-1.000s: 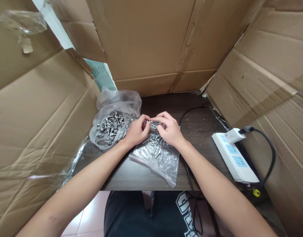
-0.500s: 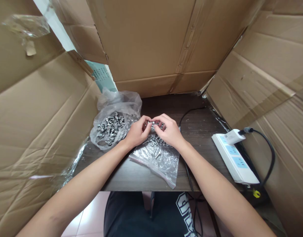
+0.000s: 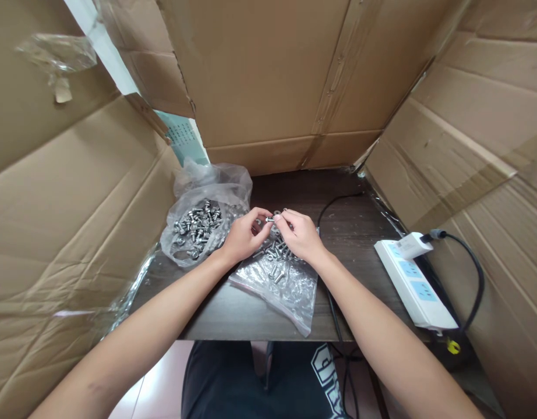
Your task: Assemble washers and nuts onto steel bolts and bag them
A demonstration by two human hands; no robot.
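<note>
My left hand (image 3: 246, 234) is closed, with thumb and forefinger pinching a small silver bolt (image 3: 269, 219). Touching the bolt's other end are the bent fingers and thumb of my right hand (image 3: 300, 234), also closed. Small ring-shaped metal pieces show by the right fingertips, too small to name surely. Below both hands, loose bolts (image 3: 281, 251) lie in a heap on a flat clear zip bag (image 3: 290, 297). Left of my left hand stands an open clear plastic bag (image 3: 170, 235) holding many assembled bolts (image 3: 198, 224).
Cardboard walls (image 3: 268, 70) enclose the dark wooden table (image 3: 207, 317) at the back and sides. On the right lies a white power strip (image 3: 419, 285) with a plugged-in adapter (image 3: 412, 245). A black cable (image 3: 327, 203) runs along the table behind my right hand.
The right fingers have shifted along the bolt, and metal pieces beyond them now show more. My left hand stays almost in place. The view has tilted slightly.
</note>
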